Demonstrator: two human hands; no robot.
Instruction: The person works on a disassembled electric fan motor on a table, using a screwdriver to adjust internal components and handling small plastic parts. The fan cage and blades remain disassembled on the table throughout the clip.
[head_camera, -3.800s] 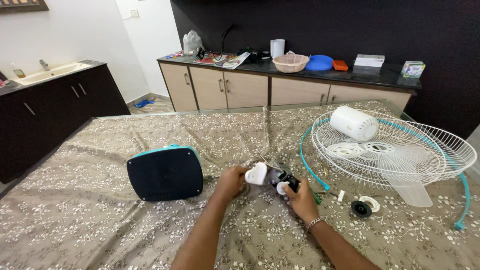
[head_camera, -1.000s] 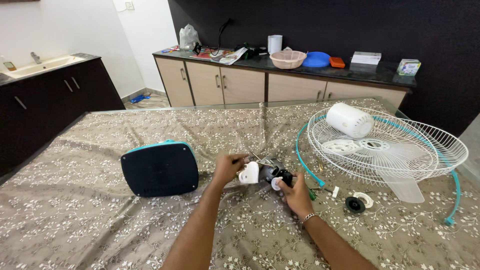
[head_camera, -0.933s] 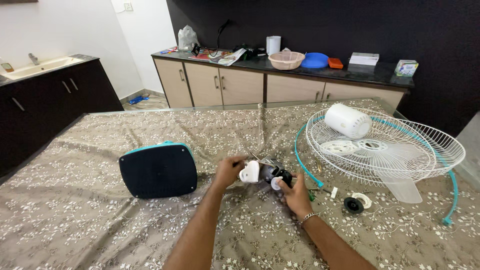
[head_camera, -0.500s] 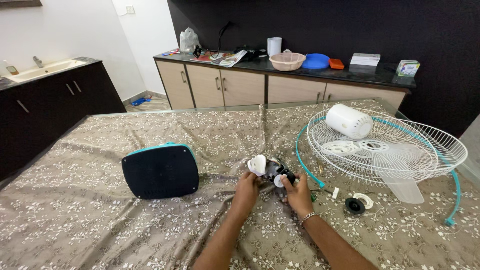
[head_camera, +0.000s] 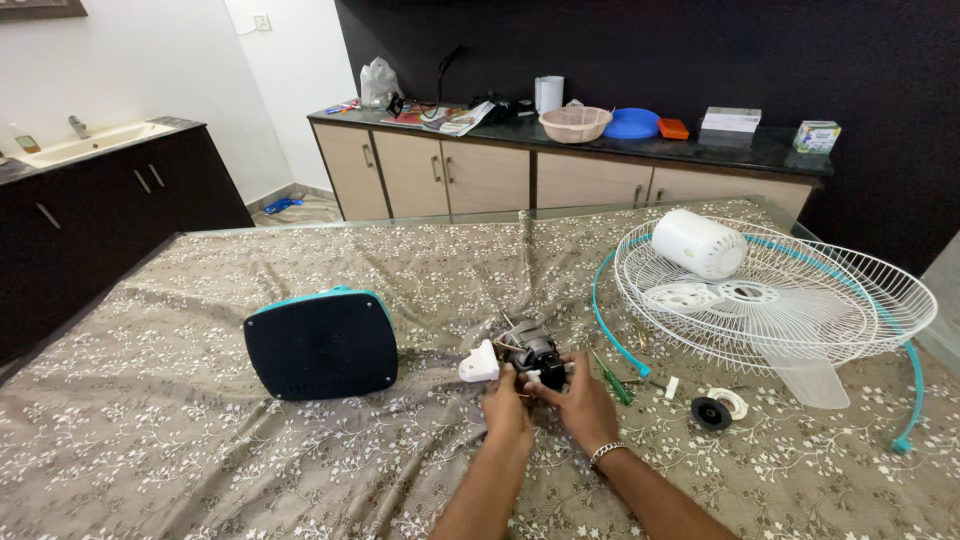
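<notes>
A bench (head_camera: 200, 470) under a floral brown cloth fills the room's middle. Near its centre, the left hand (head_camera: 507, 412) and right hand (head_camera: 582, 402) both clasp a small fan motor (head_camera: 528, 352) with a white end. A dark square base (head_camera: 321, 344) stands left; a white wire guard (head_camera: 790, 300) lies right.

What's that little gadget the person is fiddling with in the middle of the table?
It looks like a small fan motor: a dark metal core with thin wires sprouting from it and a white plastic piece on its left end. It sits low over the patterned tablecloth, held by both the left hand and right hand.
</notes>
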